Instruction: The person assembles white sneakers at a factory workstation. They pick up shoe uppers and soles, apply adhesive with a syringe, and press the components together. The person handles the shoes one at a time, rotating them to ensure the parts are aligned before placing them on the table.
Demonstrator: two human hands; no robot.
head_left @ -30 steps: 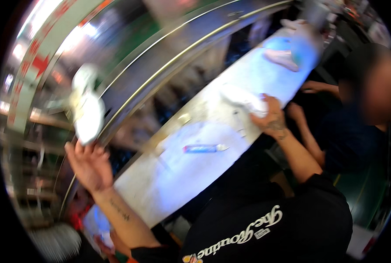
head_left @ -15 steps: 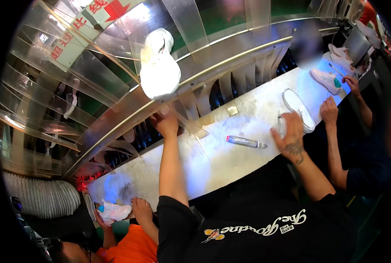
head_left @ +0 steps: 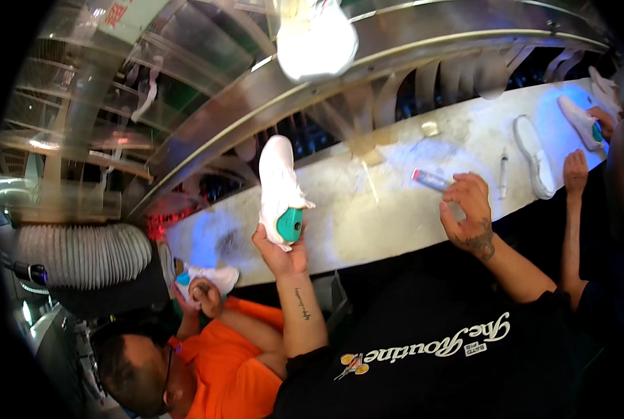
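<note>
My left hand holds a white sneaker upright by its heel end, toe pointing away. A green patch with a dark spot shows at the heel, toward me. At the middle of the bench, my right hand has its thumb and fingers bent together at one end of a slim clear tube with a pink end. The fingers cover the tube's other end. Right of that hand a thin syringe-like tool lies on the bench, beside a white shoe sole.
A long pale bench runs under a metal machine rail hung with clear strips. Above the rail is a bright white sole-shaped thing. A co-worker in orange handles a shoe at left; another person's hand rests at right.
My left hand has come back from the strips under the rail and now holds the sneaker. My right hand has moved to the tube. The view has shifted.
</note>
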